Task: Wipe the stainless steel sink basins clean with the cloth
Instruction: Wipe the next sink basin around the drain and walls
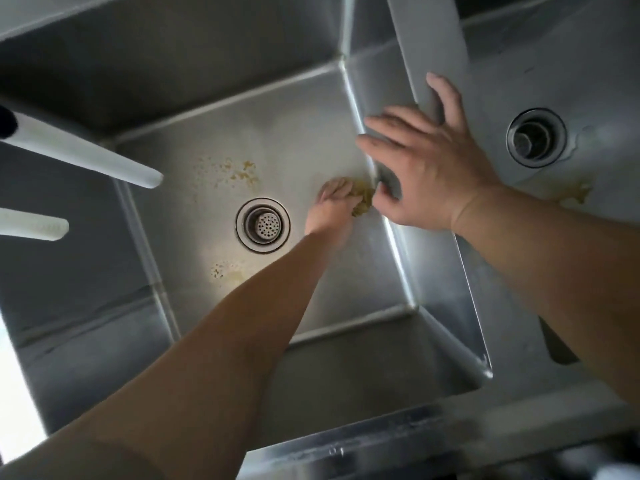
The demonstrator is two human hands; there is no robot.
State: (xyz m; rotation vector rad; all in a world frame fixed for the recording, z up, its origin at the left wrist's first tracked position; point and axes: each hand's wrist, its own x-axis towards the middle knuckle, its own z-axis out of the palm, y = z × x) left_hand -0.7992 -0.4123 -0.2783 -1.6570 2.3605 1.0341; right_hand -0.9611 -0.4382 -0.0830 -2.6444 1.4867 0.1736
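I look down into a deep stainless steel sink basin (284, 133) with a round drain strainer (262, 225) in its floor. My left hand (332, 206) reaches down to the basin floor near the right wall and grips a crumpled yellowish cloth (363, 199) against the steel. My right hand (429, 168) rests with fingers spread on the divider (436, 64) between this basin and a second basin (554, 64) on the right. Yellow-brown residue (239, 173) spots the floor beyond the drain, and another patch (227, 270) lies nearer to me.
Two white spout tubes (86, 155) stick out from the left above the basin. The right basin has its own drain (536, 136) and a yellow smear (575, 195) near my right forearm. The sink's front rim (381, 438) runs along the bottom.
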